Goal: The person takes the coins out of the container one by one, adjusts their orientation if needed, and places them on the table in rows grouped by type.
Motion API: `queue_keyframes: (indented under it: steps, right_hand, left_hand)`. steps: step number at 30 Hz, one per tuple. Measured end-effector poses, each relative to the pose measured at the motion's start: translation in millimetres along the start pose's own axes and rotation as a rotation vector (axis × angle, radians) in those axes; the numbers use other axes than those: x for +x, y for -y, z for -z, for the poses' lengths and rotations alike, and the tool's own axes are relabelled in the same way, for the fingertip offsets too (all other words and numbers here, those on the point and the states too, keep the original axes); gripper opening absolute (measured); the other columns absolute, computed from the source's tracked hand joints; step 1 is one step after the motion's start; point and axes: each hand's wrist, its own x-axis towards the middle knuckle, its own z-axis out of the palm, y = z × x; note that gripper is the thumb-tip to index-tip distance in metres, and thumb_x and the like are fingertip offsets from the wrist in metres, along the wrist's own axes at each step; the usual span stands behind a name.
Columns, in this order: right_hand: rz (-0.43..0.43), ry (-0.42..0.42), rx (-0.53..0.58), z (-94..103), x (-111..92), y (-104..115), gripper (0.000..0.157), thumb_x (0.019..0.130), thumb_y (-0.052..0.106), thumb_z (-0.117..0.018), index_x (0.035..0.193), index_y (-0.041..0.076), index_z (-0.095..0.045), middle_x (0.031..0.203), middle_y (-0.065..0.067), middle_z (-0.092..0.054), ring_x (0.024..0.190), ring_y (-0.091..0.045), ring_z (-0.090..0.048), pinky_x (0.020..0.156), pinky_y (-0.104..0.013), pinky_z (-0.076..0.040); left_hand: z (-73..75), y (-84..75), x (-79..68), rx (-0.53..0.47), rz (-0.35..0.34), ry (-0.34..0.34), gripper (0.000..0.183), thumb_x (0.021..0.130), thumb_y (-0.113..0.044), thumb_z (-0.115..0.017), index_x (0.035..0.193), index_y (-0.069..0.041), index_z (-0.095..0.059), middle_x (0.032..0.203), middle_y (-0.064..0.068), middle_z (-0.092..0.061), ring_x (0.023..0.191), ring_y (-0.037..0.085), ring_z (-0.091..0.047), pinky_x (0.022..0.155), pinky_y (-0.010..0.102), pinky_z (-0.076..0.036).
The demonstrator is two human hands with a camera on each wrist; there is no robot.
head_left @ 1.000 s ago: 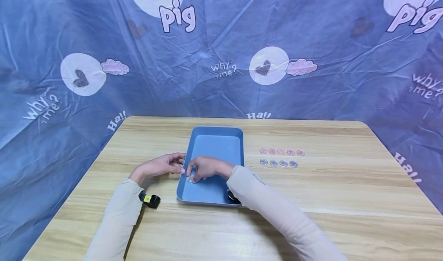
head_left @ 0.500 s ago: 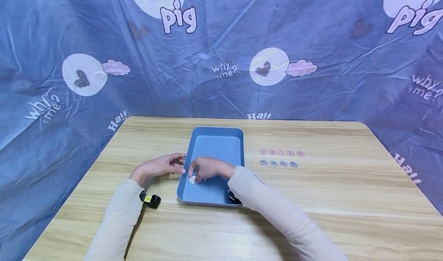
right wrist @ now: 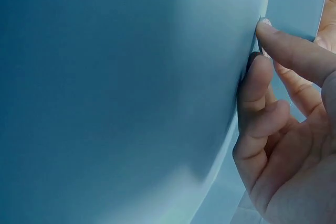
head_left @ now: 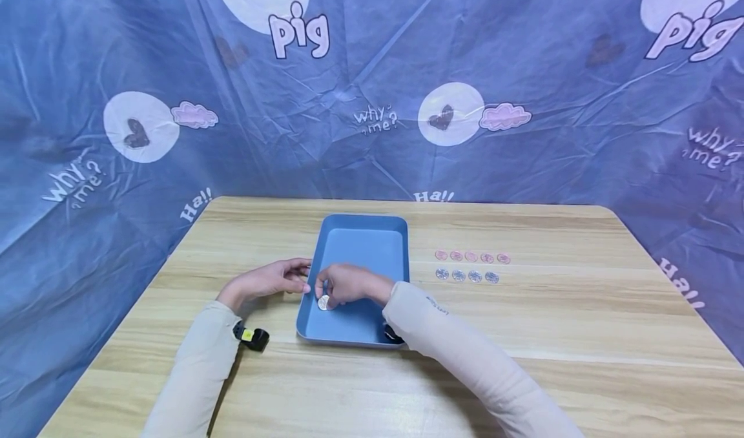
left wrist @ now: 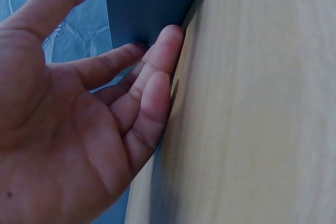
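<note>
A silver coin (head_left: 323, 303) is pinched by my right hand (head_left: 351, 283) inside the blue tray (head_left: 366, 244), near its left wall. In the right wrist view, the coin (right wrist: 265, 22) shows as a thin edge between thumb and finger, tilted up off the tray floor. My left hand (head_left: 267, 278) rests against the tray's left side, thumb at the rim. From the left wrist view, its loosely bent fingers (left wrist: 157, 95) touch the outer wall (left wrist: 149, 9) low down by the table, and the palm holds nothing.
Right of the tray, a row of several pink coins (head_left: 471, 257) lies behind a row of several silver coins (head_left: 475, 276), flat on the wooden table (head_left: 558, 322). A blue printed cloth (head_left: 360, 154) hangs behind the table.
The silver coin has shifted slightly right and tilted in the right hand's pinch, showing more of its face. The left hand and tray have stayed in place.
</note>
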Motion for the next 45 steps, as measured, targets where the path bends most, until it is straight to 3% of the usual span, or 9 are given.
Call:
queue_keyframes:
  steps: [10,21,27,30,33,37,45]
  right_hand:
    - [-0.023,0.018,0.009,3.9,-4.6,0.6,0.017,0.08,0.004,-0.074,0.089,0.016,-0.065,0.06,0.002,-0.058,0.048,-0.009,-0.057,0.048,-0.02,-0.045]
    - [0.012,0.045,0.214,12.0,-5.9,1.3,0.018,0.082,-0.003,-0.069,0.092,0.01,-0.064,0.067,0.0,-0.064,0.052,-0.011,-0.057,0.053,-0.022,-0.046]
    - [-0.001,0.038,0.341,24.8,-14.0,4.5,0.016,0.084,-0.003,-0.067,0.097,0.007,-0.065,0.08,-0.012,-0.071,0.055,-0.012,-0.059,0.067,-0.039,-0.057]
    - [0.003,0.025,0.392,32.3,-18.1,4.7,0.017,0.085,-0.003,-0.066,0.099,0.006,-0.065,0.086,-0.018,-0.072,0.055,-0.013,-0.059,0.073,-0.045,-0.056]
    - [0.007,0.007,0.411,39.8,-23.7,4.3,0.019,0.085,0.0,-0.067,0.102,0.008,-0.064,0.086,-0.019,-0.071,0.055,-0.015,-0.06,0.061,-0.037,-0.052]
    - [0.012,-0.019,0.429,49.8,-32.5,1.8,0.021,0.085,0.004,-0.068,0.105,0.009,-0.063,0.084,-0.018,-0.07,0.057,-0.017,-0.06,0.05,-0.025,-0.036]
    - [-0.008,-0.044,0.476,61.9,-50.4,-9.6,0.024,0.085,0.008,-0.069,0.107,0.01,-0.061,0.066,0.0,-0.064,0.055,-0.013,-0.058,0.05,-0.022,-0.036]
  left_hand:
    - [0.2,1.6,0.9,-0.007,-0.004,-0.007,0.076,0.091,-0.022,-0.067,0.147,0.009,-0.026,0.134,0.027,-0.049,0.113,0.023,-0.054,0.093,0.023,-0.047]
    - [0.0,2.2,-1.5,-0.007,0.01,-0.01,0.077,0.091,-0.023,-0.067,0.148,0.007,-0.026,0.135,0.025,-0.049,0.115,0.024,-0.054,0.096,0.027,-0.048]
    - [-0.6,1.9,-0.8,0.01,0.018,-0.009,0.076,0.092,-0.024,-0.066,0.148,0.007,-0.025,0.137,0.025,-0.048,0.116,0.026,-0.054,0.1,0.037,-0.047]
    - [-0.4,0.7,-0.3,0.017,0.024,-0.015,0.076,0.092,-0.024,-0.066,0.148,0.007,-0.026,0.137,0.025,-0.048,0.116,0.026,-0.054,0.101,0.038,-0.047]
    - [-0.5,-0.3,-0.3,0.024,0.029,-0.022,0.076,0.092,-0.024,-0.066,0.148,0.007,-0.026,0.137,0.025,-0.048,0.117,0.026,-0.054,0.101,0.039,-0.046]
    - [-0.4,-1.2,0.0,0.031,0.029,-0.027,0.076,0.091,-0.025,-0.067,0.148,0.007,-0.027,0.136,0.025,-0.049,0.117,0.026,-0.054,0.101,0.037,-0.047]
    - [-1.0,-0.7,0.6,0.043,-0.013,-0.009,0.077,0.091,-0.024,-0.066,0.146,0.011,-0.026,0.135,0.027,-0.048,0.115,0.023,-0.055,0.096,0.024,-0.046]
